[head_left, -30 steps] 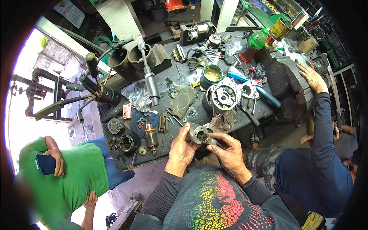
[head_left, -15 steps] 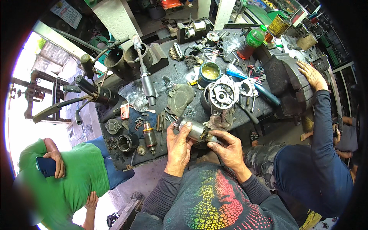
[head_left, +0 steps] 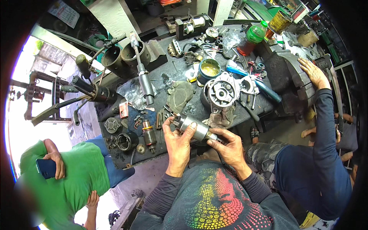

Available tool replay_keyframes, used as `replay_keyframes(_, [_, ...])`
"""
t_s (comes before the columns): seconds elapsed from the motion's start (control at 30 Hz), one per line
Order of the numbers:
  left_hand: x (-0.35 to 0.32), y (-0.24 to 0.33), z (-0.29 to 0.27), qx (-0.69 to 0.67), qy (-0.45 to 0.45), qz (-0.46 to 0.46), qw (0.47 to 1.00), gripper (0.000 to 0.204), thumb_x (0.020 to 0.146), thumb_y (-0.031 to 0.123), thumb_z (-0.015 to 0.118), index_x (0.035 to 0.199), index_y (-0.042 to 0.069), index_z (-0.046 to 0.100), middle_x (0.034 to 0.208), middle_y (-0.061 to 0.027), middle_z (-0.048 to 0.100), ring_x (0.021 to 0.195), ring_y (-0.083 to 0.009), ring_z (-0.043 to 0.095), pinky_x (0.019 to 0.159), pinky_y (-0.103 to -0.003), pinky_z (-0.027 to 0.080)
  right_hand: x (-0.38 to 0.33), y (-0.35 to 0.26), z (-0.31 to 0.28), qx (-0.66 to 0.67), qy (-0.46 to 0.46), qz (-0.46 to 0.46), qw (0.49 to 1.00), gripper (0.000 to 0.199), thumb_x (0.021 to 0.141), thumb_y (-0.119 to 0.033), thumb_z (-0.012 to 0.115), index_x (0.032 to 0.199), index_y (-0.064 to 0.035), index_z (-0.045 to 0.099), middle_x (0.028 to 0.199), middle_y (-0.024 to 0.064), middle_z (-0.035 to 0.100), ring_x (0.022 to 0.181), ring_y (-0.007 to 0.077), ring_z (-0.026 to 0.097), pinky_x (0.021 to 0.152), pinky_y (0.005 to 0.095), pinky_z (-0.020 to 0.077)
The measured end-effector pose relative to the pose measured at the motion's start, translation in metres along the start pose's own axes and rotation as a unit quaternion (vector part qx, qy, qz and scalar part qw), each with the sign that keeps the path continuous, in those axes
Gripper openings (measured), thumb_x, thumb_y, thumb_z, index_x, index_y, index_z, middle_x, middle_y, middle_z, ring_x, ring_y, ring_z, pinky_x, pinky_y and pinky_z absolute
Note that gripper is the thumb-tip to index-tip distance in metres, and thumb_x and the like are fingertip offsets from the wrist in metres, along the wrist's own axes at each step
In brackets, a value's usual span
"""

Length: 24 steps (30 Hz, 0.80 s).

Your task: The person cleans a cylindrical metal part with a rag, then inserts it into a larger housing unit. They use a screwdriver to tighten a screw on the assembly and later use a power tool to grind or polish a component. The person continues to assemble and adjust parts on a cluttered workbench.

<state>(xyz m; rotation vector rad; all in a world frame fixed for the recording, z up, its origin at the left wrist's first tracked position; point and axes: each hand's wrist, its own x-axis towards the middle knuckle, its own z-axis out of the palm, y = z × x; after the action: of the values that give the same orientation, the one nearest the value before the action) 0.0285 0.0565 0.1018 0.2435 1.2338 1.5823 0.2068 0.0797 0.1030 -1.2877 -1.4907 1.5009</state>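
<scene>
Head view. One cylinder (head_left: 196, 130) is held off the table (head_left: 163, 69), in front of the middle of the near edge. The left hand (head_left: 177, 151) grips its body, fingers and thumb wrapped near the studded end. The right hand (head_left: 231, 151) pinches the shaft (head_left: 211, 136) at the opposite end.

Status: the shaft meets the cylinder; full seating cannot be confirmed. The armature (head_left: 148, 135), toward the near left corner, and the housing (head_left: 222, 93), right of centre, lie apart from it. Assembly is judged incomplete; joining these parts appears outstanding.

Containers: the tub (head_left: 203, 79), beyond the housing, contains yellow paste, probably grease. The bottle (head_left: 253, 37), toward the far right corner, contains red liquid. The pot (head_left: 105, 96), at the left edge, holds tools, handles projecting. The can (head_left: 280, 23), beyond the bottle: contents cannot be determined.
</scene>
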Motion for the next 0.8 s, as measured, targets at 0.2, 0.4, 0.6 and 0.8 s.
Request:
replay_keyframes(0.2, [-0.004,0.0,0.004,0.04,-0.013,0.029,0.999,0.074,0.088,0.004,0.084,0.141,0.009,0.033,0.116,-0.0166,0.063,0.102,-0.019,0.066,0.086,-0.032,0.058,0.003,-0.002,-0.001,-0.12,-0.015,0.001,0.993,0.036,0.083,-0.008,0.087,0.114,0.0021,0.073,0.103,0.009,0.077,0.087,0.0122,0.071,0.078,0.0293,0.0572])
replay_keyframes(0.4, [-0.007,0.003,0.004,0.093,-0.04,0.059,0.993,0.069,0.083,0.002,0.088,0.137,0.002,0.044,0.116,-0.0127,0.066,0.1,-0.0181,0.068,0.089,-0.032,0.057,0.007,-0.005,-0.001,0.029,-0.047,0.067,0.996,0.063,0.083,-0.003,0.086,0.139,-0.0051,0.057,0.099,0.0106,0.076,0.087,0.0113,0.07,0.076,0.0293,0.0564])
replay_keyframes(0.6, [-0.011,0.012,0.008,0.162,-0.069,0.054,0.983,0.062,0.084,0.006,0.089,0.132,-0.001,0.051,0.112,-0.0089,0.067,0.1,-0.0168,0.067,0.09,-0.032,0.056,0.015,-0.006,-0.006,-0.088,-0.096,-0.036,0.991,0.082,0.081,-0.007,0.086,0.154,-0.0168,0.05,0.101,0.0138,0.075,0.084,0.0186,0.07,0.079,0.0348,0.0574])
replay_keyframes(0.8, [-0.014,0.017,0.009,0.128,-0.134,0.058,0.981,0.069,0.092,0.012,0.083,0.142,0.002,0.037,0.123,-0.0101,0.058,0.112,-0.0165,0.06,0.099,-0.033,0.052,0.018,-0.014,-0.003,-0.131,-0.066,-0.102,0.984,0.072,0.082,-0.01,0.084,0.149,-0.0161,0.057,0.11,0.0164,0.073,0.089,0.0289,0.069,0.082,0.0396,0.0559])
